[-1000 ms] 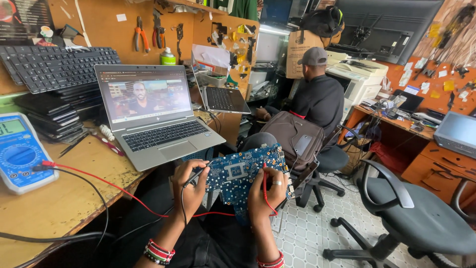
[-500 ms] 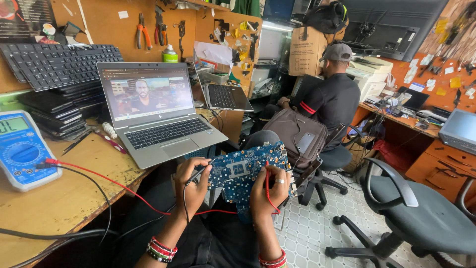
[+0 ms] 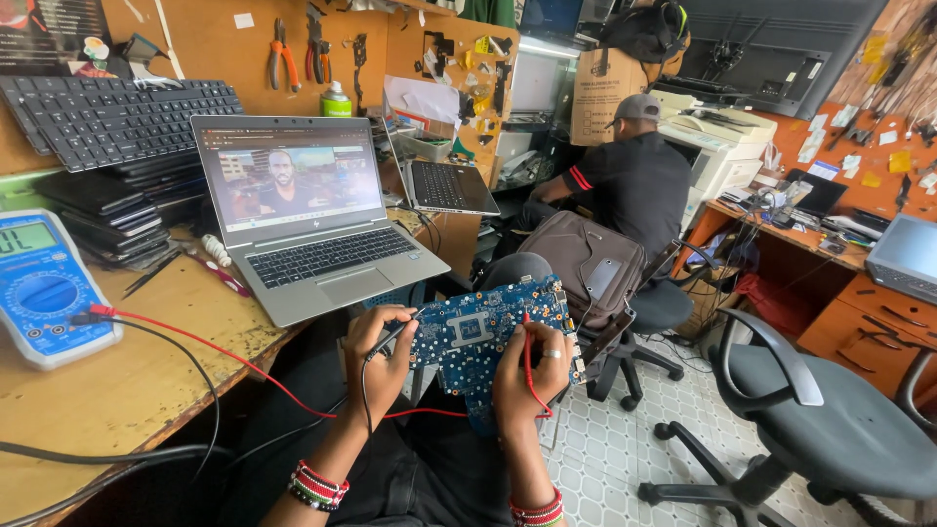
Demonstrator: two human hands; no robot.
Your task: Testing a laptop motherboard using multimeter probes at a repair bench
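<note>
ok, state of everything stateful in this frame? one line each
blue circuit board: bare, held over the lap by both hands
left hand: grips the board's edge, holds black probe to it
right hand: holds red probe on the board
blue multimeter: on, leads plugged in
silver laptop: open, screen lit
second laptop: open

The blue rectangular circuit board (image 3: 488,337) sat between both hands, above the lap. Left of it, on the worn wooden surface (image 3: 117,390), stood the open silver laptop (image 3: 307,220), with the blue multimeter (image 3: 47,288) farther left. A grey swivel chair (image 3: 830,420) stood right.
</note>
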